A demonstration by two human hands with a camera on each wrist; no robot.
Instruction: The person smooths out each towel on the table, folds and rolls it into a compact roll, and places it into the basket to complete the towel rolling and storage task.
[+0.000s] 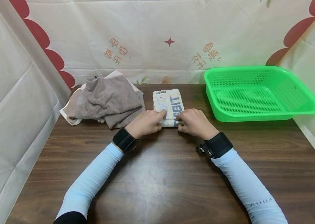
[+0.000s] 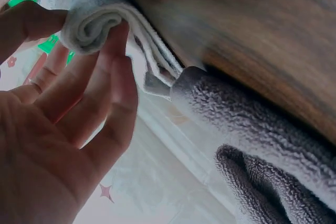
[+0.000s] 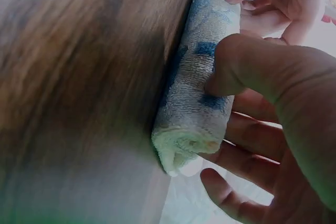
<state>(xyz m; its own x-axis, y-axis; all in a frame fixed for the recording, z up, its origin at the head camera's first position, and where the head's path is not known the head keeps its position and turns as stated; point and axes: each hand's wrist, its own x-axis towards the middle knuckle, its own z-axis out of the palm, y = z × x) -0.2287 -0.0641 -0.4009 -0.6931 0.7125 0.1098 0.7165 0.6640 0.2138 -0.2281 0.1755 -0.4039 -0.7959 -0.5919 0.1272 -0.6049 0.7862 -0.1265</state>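
Note:
A small folded towel (image 1: 168, 101) with blue "RABBIT" lettering lies mid-table, its near edge rolled up. My left hand (image 1: 148, 122) grips the left end of that roll; in the left wrist view the rolled towel (image 2: 92, 17) shows a spiral end between thumb and fingers. At the right end my right hand (image 1: 196, 123) pinches the roll. The right wrist view shows the towel roll (image 3: 194, 82) with the thumb pressed on its side and the fingers behind it. The far part of the towel lies flat.
A heap of grey towels (image 1: 110, 96), with white and brown cloth under it, lies left of the rolled towel. A green perforated basket (image 1: 263, 116) stands at the right on the wooden table (image 1: 152, 186). Pale patterned cloth (image 1: 146, 25) hangs behind.

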